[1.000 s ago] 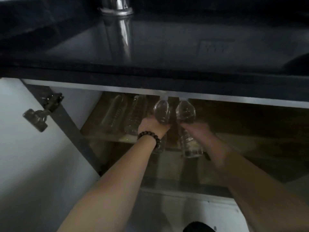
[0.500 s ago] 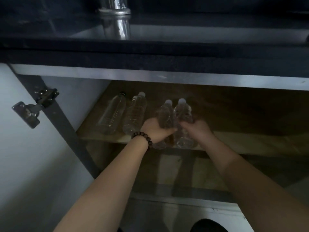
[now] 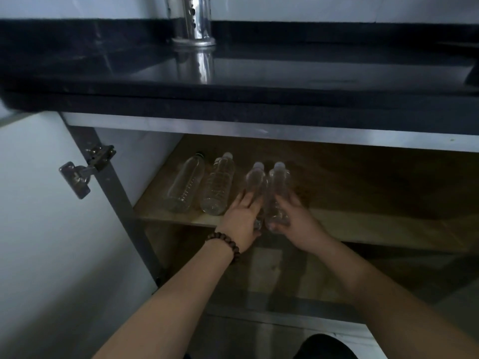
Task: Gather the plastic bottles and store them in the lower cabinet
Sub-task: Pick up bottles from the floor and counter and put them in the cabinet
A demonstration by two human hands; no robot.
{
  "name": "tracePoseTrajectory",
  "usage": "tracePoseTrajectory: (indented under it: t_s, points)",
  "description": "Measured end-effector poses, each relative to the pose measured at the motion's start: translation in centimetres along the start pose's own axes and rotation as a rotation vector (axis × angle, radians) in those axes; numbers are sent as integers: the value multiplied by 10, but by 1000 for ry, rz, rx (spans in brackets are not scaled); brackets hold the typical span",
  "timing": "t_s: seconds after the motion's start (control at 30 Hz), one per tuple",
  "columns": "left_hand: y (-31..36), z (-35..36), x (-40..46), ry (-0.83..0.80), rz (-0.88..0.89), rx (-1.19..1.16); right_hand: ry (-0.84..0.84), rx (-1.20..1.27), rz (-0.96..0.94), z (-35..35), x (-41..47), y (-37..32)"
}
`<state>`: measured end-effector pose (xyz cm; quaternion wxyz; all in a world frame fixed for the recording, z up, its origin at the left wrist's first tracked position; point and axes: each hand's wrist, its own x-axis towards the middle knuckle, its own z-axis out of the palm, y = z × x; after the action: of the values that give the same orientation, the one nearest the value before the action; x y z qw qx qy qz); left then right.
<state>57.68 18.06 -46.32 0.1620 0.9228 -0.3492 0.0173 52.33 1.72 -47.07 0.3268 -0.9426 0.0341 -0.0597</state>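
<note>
Several clear plastic bottles lie on the wooden shelf [image 3: 363,224] of the open lower cabinet, caps pointing inward. The two on the left, one [image 3: 185,186] and another [image 3: 217,187], lie free. My left hand [image 3: 242,218], with a bead bracelet at the wrist, rests on the third bottle [image 3: 255,181] with fingers spread over it. My right hand [image 3: 293,218] is wrapped around the base of the fourth bottle [image 3: 278,187], right beside the third. Both bottles' bases overhang the shelf's front edge slightly.
A black stone countertop [image 3: 233,99] juts out above the cabinet, with a shiny steel holder [image 3: 194,22] on it. The white cabinet door [image 3: 39,229] stands open on the left, hinge [image 3: 85,169] exposed. A lower shelf [image 3: 272,275] sits underneath. The right shelf part is bare wood.
Both hands have lowered the two bottles from a raised, tilted hold to lying flat on the shelf. My left fingers have loosened and spread over its bottle.
</note>
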Motion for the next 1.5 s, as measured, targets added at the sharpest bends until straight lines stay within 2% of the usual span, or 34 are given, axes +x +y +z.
tracePoseTrajectory:
  t_s: [0.3, 0.5, 0.63, 0.73, 0.83, 1.0, 1.2, 1.37, 1.5]
  points:
    - [-18, -13, 29, -60, -50, 124, -52, -84, 48, 4, 27, -27]
    - [-24, -3, 36, -35, -29, 100, -51, -110, 48, 9, 32, -20]
    - [-21, -12, 33, -53, 7, 2, -29, -134, 45, 6, 27, -25]
    - [-15, -29, 16, -92, -38, 1, -6, -223, 120, -4, 11, -43]
    - [-5, -53, -10, -135, -147, 39, 57, -266, 150, -21, -13, -67]
    - [24, -107, -56, -187, -220, 25, 40, -116, 293, -51, -59, -113]
    - [71, -177, -104, -303, -209, -4, -30, -120, 436, -109, -120, -169]
    - [118, -228, -132, -364, -153, -13, 0, -118, 535, -172, -180, -215]
    - [160, -257, -144, -366, -66, -31, 87, -147, 595, -215, -228, -238]
